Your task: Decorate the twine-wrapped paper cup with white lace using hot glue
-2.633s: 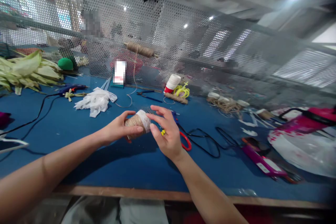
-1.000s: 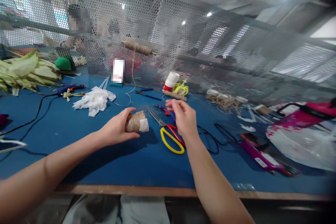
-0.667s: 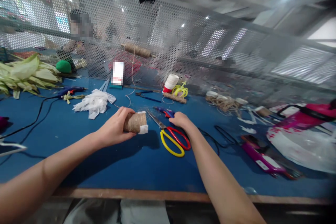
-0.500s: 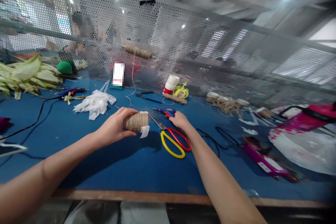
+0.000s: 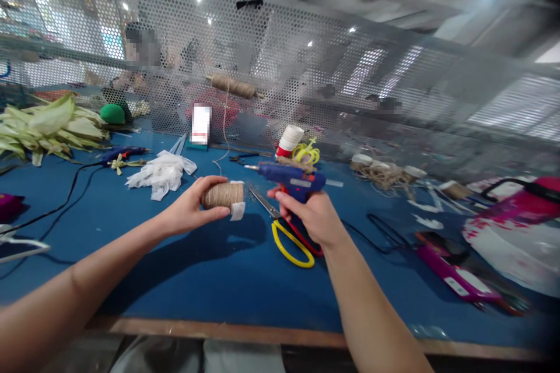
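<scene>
My left hand [image 5: 192,207] is closed around a twine-wrapped cylinder [image 5: 222,195], held on its side above the table. White lace [image 5: 237,211] hangs from the cylinder's right end. In my right hand [image 5: 312,215] is a blue glue gun [image 5: 293,178], raised off the table, its nozzle pointing left toward the cylinder but apart from it. A clear glue stick [image 5: 334,183] pokes out of its back. Beneath the gun lie scissors [image 5: 291,245] with one yellow and one red handle, the red one partly hidden by my right hand.
A white lace heap [image 5: 161,172], a second glue gun [image 5: 125,154] and pale husks [image 5: 52,125] lie left. Behind stand a phone [image 5: 200,124] and a white spool [image 5: 291,139] before a perforated metal screen [image 5: 245,29]. At right are tangled twine [image 5: 385,175] and a purple device [image 5: 459,274].
My right hand has lifted the glue gun from the table and turned it level. My left hand still holds the cylinder, shifted slightly left.
</scene>
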Demonstrator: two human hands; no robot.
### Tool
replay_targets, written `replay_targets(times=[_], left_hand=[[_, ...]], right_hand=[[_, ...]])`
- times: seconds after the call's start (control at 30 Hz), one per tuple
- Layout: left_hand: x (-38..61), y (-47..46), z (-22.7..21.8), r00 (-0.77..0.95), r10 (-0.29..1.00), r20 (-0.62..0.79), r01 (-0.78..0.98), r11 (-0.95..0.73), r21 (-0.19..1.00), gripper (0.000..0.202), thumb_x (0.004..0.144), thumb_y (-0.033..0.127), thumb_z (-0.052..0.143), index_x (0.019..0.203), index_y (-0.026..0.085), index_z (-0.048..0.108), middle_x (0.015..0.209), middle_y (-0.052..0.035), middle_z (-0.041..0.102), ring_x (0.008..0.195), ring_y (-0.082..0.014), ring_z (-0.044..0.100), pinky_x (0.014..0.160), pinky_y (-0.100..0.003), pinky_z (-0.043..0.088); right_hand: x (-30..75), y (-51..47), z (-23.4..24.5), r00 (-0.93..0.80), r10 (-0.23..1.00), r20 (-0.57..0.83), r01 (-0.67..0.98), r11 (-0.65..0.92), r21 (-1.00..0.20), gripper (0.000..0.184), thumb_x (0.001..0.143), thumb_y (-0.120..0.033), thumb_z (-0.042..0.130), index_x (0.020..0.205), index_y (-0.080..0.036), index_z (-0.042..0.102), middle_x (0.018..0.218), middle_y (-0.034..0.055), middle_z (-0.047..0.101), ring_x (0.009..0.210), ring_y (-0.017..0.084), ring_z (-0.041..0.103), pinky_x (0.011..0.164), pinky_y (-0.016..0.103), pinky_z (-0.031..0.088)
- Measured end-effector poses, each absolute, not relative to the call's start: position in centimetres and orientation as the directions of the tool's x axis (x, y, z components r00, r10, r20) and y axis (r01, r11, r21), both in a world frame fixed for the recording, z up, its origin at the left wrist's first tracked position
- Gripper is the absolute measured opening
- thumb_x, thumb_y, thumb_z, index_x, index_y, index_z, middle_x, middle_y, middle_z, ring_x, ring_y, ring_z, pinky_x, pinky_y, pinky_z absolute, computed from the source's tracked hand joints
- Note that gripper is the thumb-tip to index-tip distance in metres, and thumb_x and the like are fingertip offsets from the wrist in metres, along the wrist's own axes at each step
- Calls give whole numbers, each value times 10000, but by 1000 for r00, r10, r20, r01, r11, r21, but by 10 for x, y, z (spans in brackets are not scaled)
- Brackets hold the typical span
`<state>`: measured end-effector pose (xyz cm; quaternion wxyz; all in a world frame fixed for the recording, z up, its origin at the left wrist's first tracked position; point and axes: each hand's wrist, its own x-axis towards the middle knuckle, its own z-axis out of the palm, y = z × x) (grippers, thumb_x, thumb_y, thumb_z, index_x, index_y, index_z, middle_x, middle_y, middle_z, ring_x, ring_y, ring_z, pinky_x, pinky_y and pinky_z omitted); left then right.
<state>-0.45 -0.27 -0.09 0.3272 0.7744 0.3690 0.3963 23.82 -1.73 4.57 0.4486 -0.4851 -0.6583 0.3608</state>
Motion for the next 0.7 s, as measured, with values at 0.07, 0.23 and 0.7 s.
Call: replay_targets(times=[0.07,0.23,0.7], left_hand=[[-6,-2,0,412,822,393,340,-539,770,486,768,402,529,1189,191,408,1175,-105,497,1054,-224,489,896,-366,398],[-9,3,1,315,852,418,456,-522,721,515,742,409,557,1158,156,392,1119,-117,509,1026,-240,494,870,-391,403],[-10,6,2,305,838,453,450,-546,707,523,714,380,598,1134,149,388,1112,-119,514,1009,-235,508,829,-378,420]], right_hand=[[233,-26,44,-162,954,252,405,298,-865,219,687,-360,634,718,-144,613,580,14,600,440,92,496,454,233,446],[232,-32,41,-184,897,402,609,425,-670,187,697,-367,613,721,-182,627,664,28,664,586,173,609,583,296,504],[238,-30,38,-204,905,373,756,388,-527,201,721,-364,592,803,-197,670,744,22,704,730,216,657,692,321,523]])
